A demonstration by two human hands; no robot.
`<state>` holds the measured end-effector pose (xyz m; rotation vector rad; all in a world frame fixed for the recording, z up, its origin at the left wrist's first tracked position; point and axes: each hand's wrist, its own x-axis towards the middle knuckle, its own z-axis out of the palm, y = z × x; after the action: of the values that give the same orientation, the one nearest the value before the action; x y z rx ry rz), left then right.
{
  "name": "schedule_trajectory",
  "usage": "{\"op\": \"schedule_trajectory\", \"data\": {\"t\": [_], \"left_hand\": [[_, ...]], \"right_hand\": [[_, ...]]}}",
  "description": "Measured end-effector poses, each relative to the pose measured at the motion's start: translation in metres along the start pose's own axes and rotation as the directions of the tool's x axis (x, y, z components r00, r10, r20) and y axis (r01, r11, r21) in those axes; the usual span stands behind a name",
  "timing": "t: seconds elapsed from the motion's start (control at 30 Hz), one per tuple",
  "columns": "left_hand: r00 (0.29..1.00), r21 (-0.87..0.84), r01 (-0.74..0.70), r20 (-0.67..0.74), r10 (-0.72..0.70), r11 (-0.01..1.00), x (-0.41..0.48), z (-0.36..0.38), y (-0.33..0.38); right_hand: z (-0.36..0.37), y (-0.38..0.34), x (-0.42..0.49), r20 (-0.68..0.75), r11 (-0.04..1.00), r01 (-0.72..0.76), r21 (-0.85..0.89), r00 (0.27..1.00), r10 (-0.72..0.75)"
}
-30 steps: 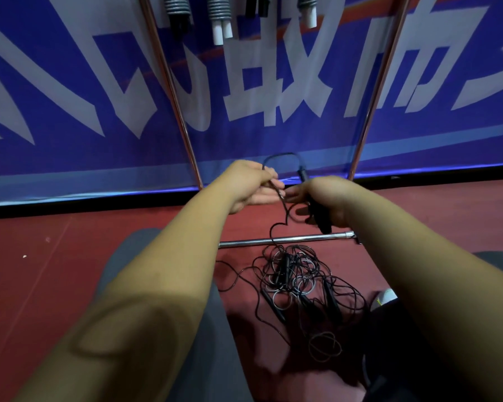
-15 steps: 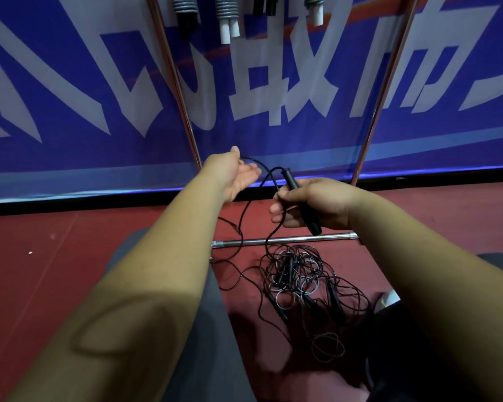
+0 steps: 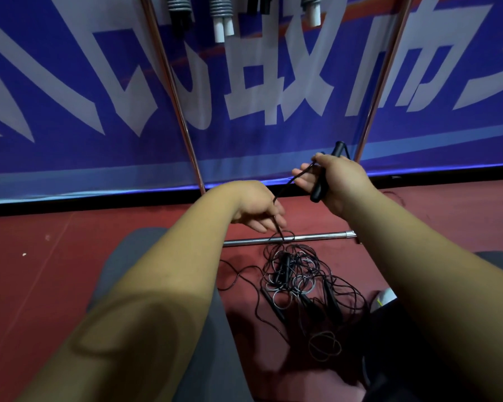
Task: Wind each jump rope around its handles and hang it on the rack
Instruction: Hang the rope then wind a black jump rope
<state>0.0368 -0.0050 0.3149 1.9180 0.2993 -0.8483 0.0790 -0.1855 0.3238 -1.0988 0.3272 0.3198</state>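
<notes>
While the right hand (image 3: 341, 181) is clenched round a black jump-rope handle (image 3: 317, 192), held up and tilted in front of the banner's lower edge, its forefinger (image 3: 301, 172) sticks out leftward with the cord (image 3: 286, 184) lying over it. Handle's top end pokes above the knuckles, bottom end below the palm; cannot tell if a second handle is tucked behind it. Cord runs down and left from that finger into the left hand (image 3: 256, 207), which sits lower and nearer, back of hand to camera, fingers fairly straight and pointing down-right. Cord goes in at the knuckles and comes out past the fingertips; pinch vs. loose guide: cannot tell, thumb is hidden. From there the cord drops across the chrome base bar (image 3: 317, 236) of the rack (image 3: 174, 97) into the pile of jump ropes (image 3: 296, 274) on the red floor (image 3: 41, 285): black cords tangled in loops, several black handles in the mix, one strand trailing left, a small loop lying nearest the camera. Rack is two slanted chrome uprights rising from the floor against the blue banner (image 3: 70, 82) with large white characters; right hand is just beside the right upright (image 3: 387, 68). Top edge of view: wound ropes (image 3: 220, 10) already hanging between the uprights, grey coils with black or white handle ends pointing down. Grey trouser leg (image 3: 128, 262) under the left forearm.
</notes>
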Motion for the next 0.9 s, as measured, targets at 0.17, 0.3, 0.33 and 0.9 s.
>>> {"op": "schedule_trajectory", "data": {"t": [0.17,0.3,0.33,0.9], "left_hand": [[0.988,-0.455,-0.147,-0.098,0.115,0.878,-0.008,-0.009,0.014],[0.962,-0.683,-0.263,-0.239,0.132,0.682,-0.009,-0.016,0.019],[0.954,-0.715,-0.289,-0.273,0.126,0.637,-0.008,-0.019,0.018],[0.993,-0.018,-0.066,-0.098,0.064,0.998,-0.011,-0.013,0.006]], "right_hand": [[-0.011,0.008,0.006,-0.111,0.879,-0.232,-0.416,0.973,0.205],[-0.01,0.018,-0.011,0.03,0.647,-0.329,-0.687,0.878,0.479],[-0.007,0.019,-0.016,0.082,0.637,-0.319,-0.702,0.852,0.517],[0.012,0.004,-0.013,0.096,0.979,-0.118,-0.164,0.986,0.135]]}}
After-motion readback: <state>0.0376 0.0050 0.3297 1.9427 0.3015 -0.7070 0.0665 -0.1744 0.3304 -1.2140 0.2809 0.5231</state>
